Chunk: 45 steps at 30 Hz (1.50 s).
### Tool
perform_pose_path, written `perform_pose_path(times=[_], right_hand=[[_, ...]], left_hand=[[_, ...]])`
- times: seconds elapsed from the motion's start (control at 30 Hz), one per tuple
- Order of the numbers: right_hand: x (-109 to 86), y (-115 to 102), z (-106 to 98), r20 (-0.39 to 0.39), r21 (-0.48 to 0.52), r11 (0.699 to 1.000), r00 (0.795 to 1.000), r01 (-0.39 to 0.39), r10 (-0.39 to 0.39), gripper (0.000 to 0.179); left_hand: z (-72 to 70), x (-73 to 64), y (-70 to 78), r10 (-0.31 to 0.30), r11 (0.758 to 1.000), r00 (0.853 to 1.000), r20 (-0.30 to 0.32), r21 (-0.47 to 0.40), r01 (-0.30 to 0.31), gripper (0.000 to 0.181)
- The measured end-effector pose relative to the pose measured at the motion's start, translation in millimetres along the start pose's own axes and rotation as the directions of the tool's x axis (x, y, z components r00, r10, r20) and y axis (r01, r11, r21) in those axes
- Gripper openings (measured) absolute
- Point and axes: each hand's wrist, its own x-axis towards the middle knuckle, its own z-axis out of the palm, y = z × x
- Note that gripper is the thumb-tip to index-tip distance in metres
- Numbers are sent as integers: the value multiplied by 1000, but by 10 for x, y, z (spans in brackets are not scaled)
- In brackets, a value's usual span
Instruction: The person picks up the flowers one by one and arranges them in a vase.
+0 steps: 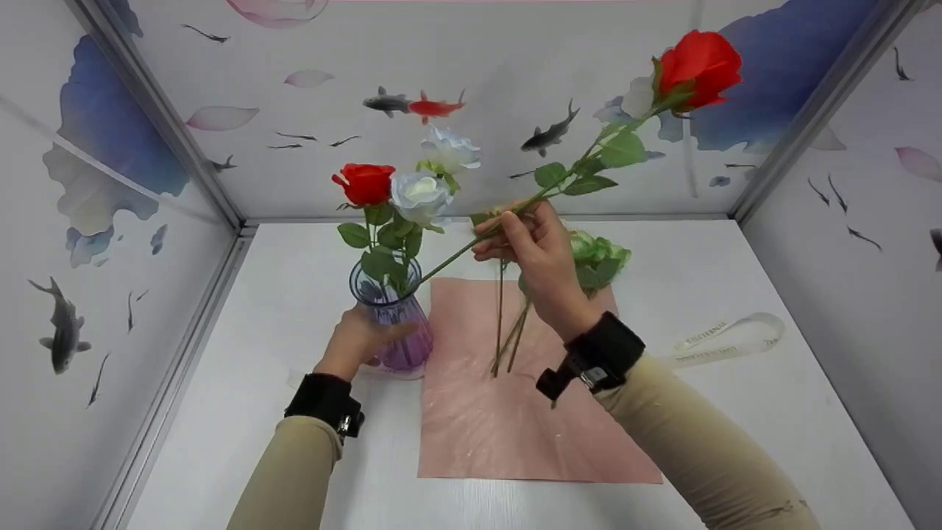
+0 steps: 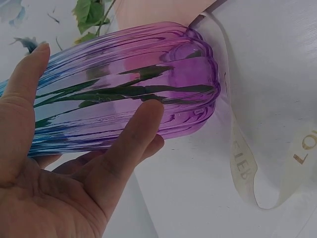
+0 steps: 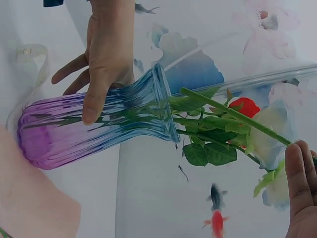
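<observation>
A ribbed glass vase (image 1: pixel 401 342), blue at the mouth and purple at the base, stands on the table at the left. My left hand (image 1: pixel 358 340) grips its body, thumb across the near side. In the vase are a red rose (image 1: pixel 366 184) and two pale blue roses (image 1: pixel 422 197). Between thumb and fingers, my right hand (image 1: pixel 548 269) pinches the stem of another red rose (image 1: pixel 699 70), its bloom slanting up to the right. The cut end of this stem (image 3: pixel 223 106) lies close by the vase rim, overlapping the leaves in the right wrist view.
Pink wrapping paper (image 1: pixel 478 434) covers the table's middle. Light green flowers (image 1: pixel 603 258) lie on it with their stems, partly hidden behind my right hand. A pale lettered ribbon (image 1: pixel 736 342) lies at the right; ribbon (image 2: pixel 242 173) also runs by the vase base. Printed panels enclose the table.
</observation>
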Motion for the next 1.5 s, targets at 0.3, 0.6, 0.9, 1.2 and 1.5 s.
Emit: perform_pose_path(times=[0.3,0.6,0.9,1.2,1.5], right_hand=[[23,90,188,69,-99,994,996,-50,57,17],[43,178,315,103,-329,934,978,-139,182,17],[14,264,379,102,-404,887,953,-222,285,21],[-7,350,404,97,-476,838,932,-265,350,21],[-11,419,406,85,-498,806,906,-321,414,26]], left_hand=[[12,-8,7,-11,1000,1000,-12,-7,11,83],[17,-12,3,32,999,998,-52,46,-30,80],[31,-18,-7,66,996,995,-73,59,-62,79],[43,5,-9,8,999,999,-47,34,-7,86],[71,7,35,-44,997,998,-52,67,47,85]])
